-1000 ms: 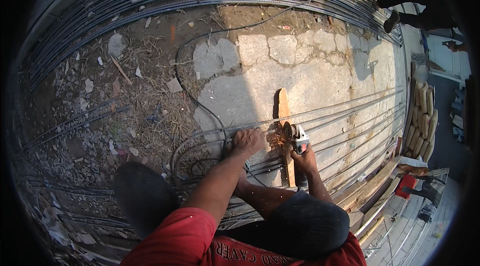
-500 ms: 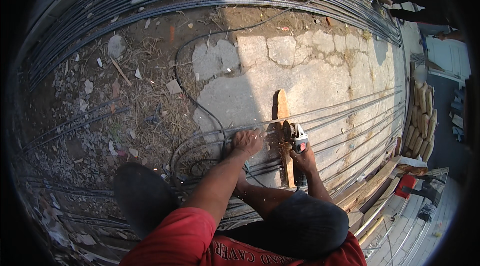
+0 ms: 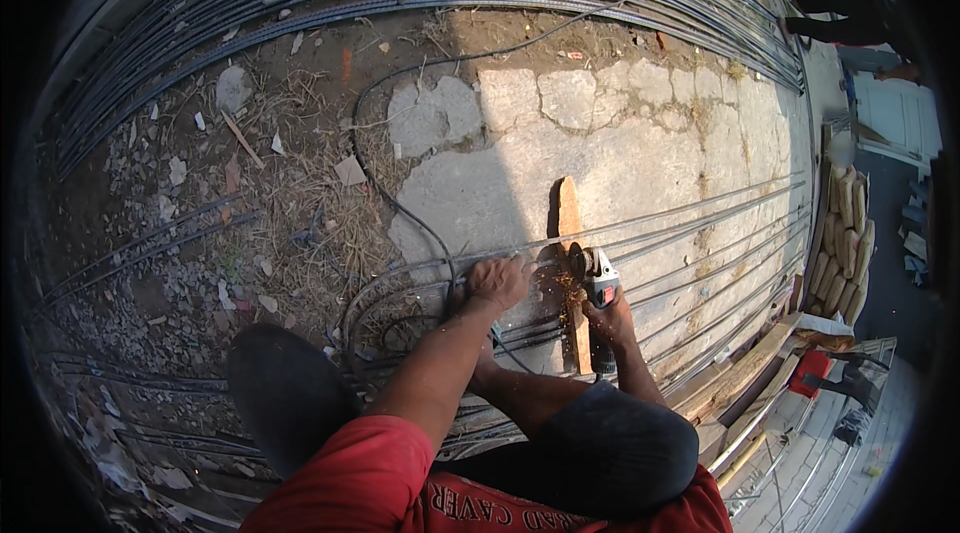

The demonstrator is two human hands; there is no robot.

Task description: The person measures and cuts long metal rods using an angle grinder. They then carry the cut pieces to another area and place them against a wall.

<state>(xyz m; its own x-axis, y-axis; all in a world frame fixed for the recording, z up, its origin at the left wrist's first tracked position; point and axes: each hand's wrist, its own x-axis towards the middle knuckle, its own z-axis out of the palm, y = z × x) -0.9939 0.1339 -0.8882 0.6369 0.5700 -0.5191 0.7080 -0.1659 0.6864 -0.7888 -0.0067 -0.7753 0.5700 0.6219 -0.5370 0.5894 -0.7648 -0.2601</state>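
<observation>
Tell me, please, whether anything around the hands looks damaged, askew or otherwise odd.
Yes: the grey concrete slab is cracked into pieces along its far edge. Also, orange sparks from the white-and-grey angle grinder fly close to the ungloved left hand, which looks risky.

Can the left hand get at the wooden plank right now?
Probably yes, toward its far end: the left hand is close beside the wooden plank, and that way looks unblocked. Directly across, though, sparks from the grinder in the right hand spray into the gap.
</observation>
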